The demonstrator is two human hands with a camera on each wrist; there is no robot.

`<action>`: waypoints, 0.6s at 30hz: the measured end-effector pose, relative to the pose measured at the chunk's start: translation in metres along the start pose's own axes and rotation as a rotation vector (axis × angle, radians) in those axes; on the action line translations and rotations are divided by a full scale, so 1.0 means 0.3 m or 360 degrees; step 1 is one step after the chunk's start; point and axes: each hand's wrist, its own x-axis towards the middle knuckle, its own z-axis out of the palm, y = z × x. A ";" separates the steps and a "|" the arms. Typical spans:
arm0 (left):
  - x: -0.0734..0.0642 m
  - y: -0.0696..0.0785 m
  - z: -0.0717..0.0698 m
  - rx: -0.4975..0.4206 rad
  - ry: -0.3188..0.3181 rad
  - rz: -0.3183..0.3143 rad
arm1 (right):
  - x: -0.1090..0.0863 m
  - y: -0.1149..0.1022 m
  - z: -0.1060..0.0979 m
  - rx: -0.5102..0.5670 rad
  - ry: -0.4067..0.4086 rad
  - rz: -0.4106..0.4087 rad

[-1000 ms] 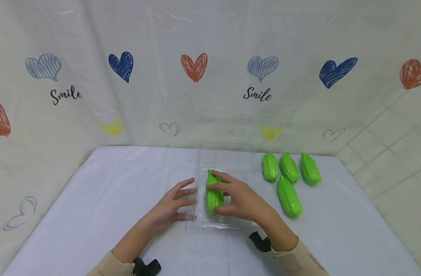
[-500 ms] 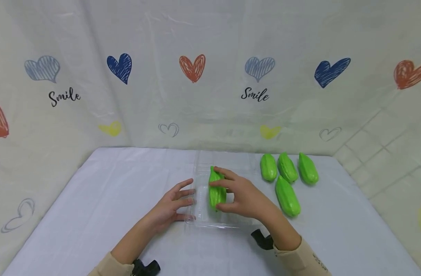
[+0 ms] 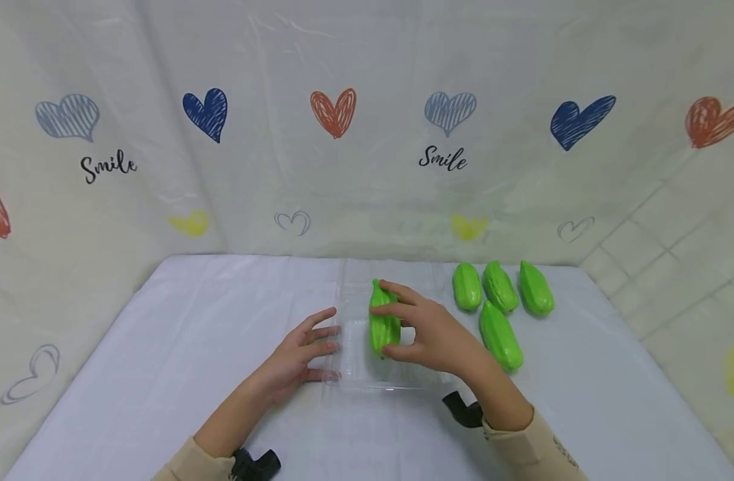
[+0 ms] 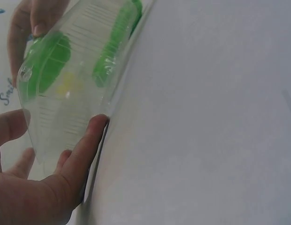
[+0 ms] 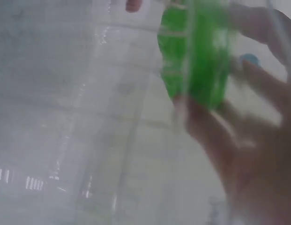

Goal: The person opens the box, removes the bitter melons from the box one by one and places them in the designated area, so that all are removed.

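My right hand [image 3: 436,337] pinches a bright green, ribbed, pointed vegetable [image 3: 384,327], thumb at the near end and fingers at the far end. It is held over a clear plastic box [image 3: 351,364], tip pointing away. In the right wrist view the vegetable [image 5: 175,51] shows blurred behind the clear plastic, with my thumb at its lower end. My left hand [image 3: 297,357] is at the box's left side, fingers spread and fairly straight. In the left wrist view its fingertips touch the edge of the box [image 4: 65,131].
Several more green vegetables lie right of the box: a back row of three [image 3: 466,287] and one [image 3: 501,337] in front. Behind the white-covered table [image 3: 222,300] hangs a curtain [image 3: 379,200] printed with hearts. Black wrist mounts [image 3: 255,464] sit below both hands.
My right hand has moved the green vegetable a little to the right and farther away over the box. The left hand stays at the box's side.
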 end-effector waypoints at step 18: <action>0.023 -0.008 0.022 0.0011 0.0031 0.0004 | -0.120 0.072 -0.071 -0.0077 0.0080 0.0039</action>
